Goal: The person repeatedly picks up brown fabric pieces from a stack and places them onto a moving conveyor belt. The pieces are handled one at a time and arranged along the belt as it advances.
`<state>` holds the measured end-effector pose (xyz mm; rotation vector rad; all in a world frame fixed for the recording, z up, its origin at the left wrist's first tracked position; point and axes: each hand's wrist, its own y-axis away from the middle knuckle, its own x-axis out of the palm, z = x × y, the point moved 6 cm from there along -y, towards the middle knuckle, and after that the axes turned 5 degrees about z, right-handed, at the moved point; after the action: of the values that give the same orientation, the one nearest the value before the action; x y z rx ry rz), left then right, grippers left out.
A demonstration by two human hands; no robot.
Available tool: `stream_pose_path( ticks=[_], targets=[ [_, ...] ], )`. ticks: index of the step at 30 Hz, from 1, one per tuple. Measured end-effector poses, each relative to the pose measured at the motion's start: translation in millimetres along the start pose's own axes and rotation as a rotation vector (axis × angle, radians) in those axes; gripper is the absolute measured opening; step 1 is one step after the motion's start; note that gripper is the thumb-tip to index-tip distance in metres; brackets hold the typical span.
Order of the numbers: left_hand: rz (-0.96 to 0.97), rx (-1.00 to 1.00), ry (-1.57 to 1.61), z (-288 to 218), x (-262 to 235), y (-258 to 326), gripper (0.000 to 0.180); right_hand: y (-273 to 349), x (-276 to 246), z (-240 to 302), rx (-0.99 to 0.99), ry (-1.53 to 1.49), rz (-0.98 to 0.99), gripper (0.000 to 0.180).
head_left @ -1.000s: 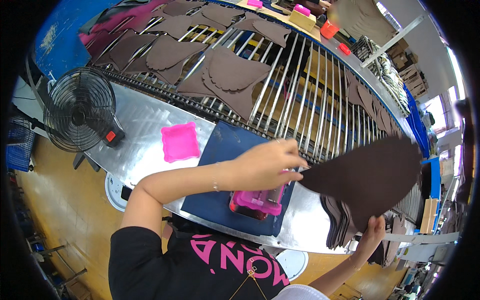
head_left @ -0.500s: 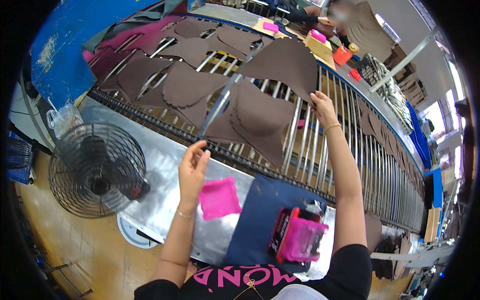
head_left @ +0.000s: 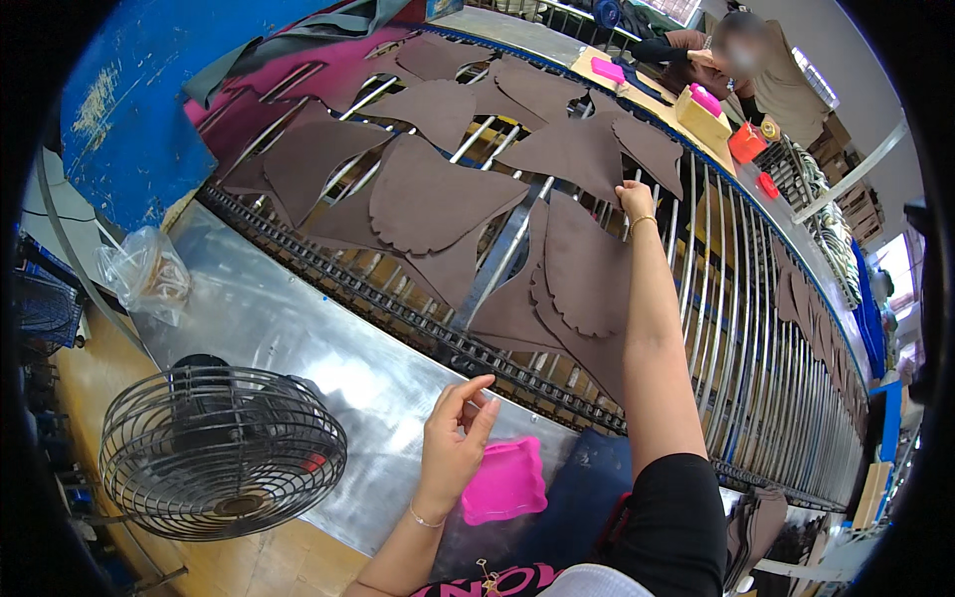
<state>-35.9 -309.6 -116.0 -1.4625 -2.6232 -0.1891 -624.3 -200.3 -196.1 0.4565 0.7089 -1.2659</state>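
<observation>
Right hand [head_left: 634, 197]: fingers curled onto the edge of a brown leather piece [head_left: 572, 149], far out on the roller conveyor [head_left: 736, 328]; whether they pinch it cannot be told. Left hand [head_left: 453, 443]: fingers loosely spread, holding nothing, over the metal surface [head_left: 288, 328] at its near edge, just beside a pink tray [head_left: 505, 482]. More brown pieces [head_left: 438, 204] overlap across the rollers. Wire fan [head_left: 221, 450] at the near left corner.

Crumpled clear plastic bag [head_left: 147, 276] at the metal tabletop's [head_left: 298, 338] left end; stacked brown cardboard boxes [head_left: 841, 189] far right; no labels, signs, screens
</observation>
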Motion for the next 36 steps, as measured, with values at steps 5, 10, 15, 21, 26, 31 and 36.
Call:
stream_pose_path(
  ticks=[5,10,15,21,26,31,36],
  targets=[
    [-0.139,-0.015,-0.037,1.0,-8.5,5.7,0.025,54.9,32.9,62.2,0.044,0.290,0.021,0.039],
    [-0.105,0.004,-0.087,2.8,-0.7,4.3,0.025,131.5,-54.3,97.3,-0.120,0.449,0.102,0.037],
    [-0.112,0.049,-0.046,-7.4,2.3,9.4,0.025,288.9,-190.5,87.4,-0.365,0.537,0.233,0.029],
    [-0.089,0.124,-0.142,-17.3,7.8,14.2,0.025,495.0,-418.5,-142.3,0.285,0.863,-0.280,0.032],
    [-0.098,0.176,-0.115,-19.1,14.8,16.5,0.025,703.4,-524.4,-317.8,0.914,1.034,-0.502,0.050],
    [-0.125,0.214,-0.147,-35.8,26.6,39.6,0.025,732.5,-494.0,-307.4,1.089,0.740,-0.558,0.062],
    [-0.101,0.217,-0.168,-36.5,42.3,55.9,0.025,742.4,-519.9,-327.9,1.158,0.645,-0.571,0.073]
  ],
)
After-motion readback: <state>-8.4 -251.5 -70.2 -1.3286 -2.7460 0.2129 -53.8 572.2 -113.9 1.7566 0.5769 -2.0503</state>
